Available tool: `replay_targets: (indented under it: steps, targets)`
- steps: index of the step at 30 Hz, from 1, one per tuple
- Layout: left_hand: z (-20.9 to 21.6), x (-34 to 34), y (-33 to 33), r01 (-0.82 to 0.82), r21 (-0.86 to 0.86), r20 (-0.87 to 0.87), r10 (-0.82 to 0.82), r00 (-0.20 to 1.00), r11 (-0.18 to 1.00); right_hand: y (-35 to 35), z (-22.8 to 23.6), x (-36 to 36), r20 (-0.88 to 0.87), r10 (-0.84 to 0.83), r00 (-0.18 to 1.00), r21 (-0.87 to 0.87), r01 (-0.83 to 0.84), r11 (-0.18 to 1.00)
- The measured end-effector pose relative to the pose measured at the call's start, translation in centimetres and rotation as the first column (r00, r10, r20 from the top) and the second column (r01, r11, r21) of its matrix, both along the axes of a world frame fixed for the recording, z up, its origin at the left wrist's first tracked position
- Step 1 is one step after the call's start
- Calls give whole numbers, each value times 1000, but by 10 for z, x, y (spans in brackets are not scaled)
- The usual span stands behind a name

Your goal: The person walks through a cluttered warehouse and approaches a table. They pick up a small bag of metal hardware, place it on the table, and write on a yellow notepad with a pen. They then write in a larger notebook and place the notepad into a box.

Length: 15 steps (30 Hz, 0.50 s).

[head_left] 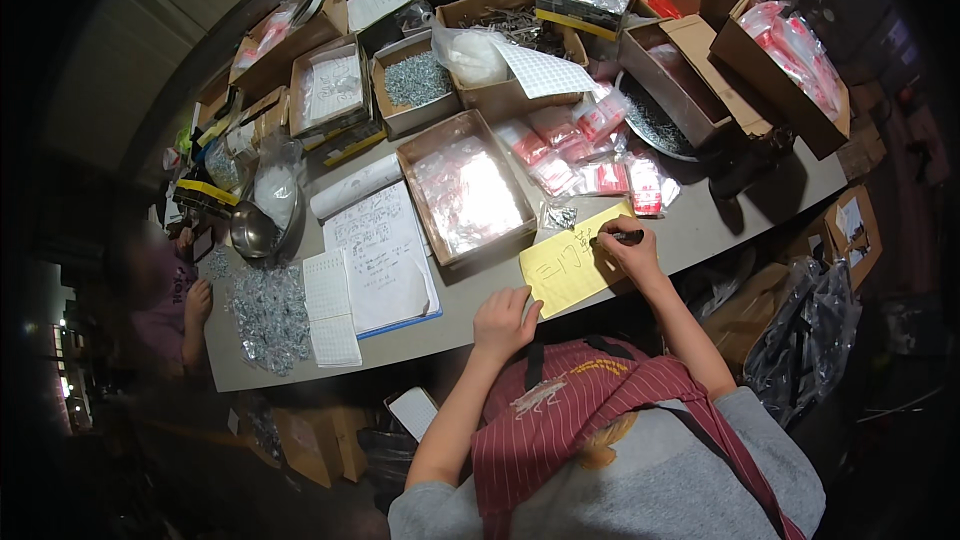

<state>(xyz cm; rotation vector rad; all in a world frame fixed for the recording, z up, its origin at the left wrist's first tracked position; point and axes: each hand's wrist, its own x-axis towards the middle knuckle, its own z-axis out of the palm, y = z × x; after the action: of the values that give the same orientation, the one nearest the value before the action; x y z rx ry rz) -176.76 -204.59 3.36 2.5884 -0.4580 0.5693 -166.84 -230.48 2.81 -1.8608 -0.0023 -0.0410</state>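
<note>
A yellow sheet of paper or envelope (575, 283) with dark handwriting lies at the front edge of the table (455, 315). My right hand (632, 258) is closed round a dark marker pen (628, 237), its tip at or close to the yellow sheet's upper right part. Beside the sheet's lower left corner rests my left hand (507, 320), thumb apart from the fingers, with nothing seen in it. Just beyond the sheet is a small clear bag of dark parts (558, 215). A cardboard tray (405, 152) of clear red-marked bags stands beyond my left hand.
Left of me lie an open notebook (385, 280), a small gridded pad (335, 325), a heap of small clear packets (270, 320) and a metal bowl (253, 230). Boxes of hardware crowd the far side. Another person's hand (200, 298) is at the left edge.
</note>
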Motion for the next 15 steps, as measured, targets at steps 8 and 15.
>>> replay_targets:
  steps: [8,15]
  targets:
    - [-2,1,0,9,0,9,-9,1000,1000,-12,-9,1,120,80,990,-91,-70,993]
    - [-2,-1,0,-9,6,-13,9,1000,1000,-7,9,-4,94,53,994,-94,-44,995]
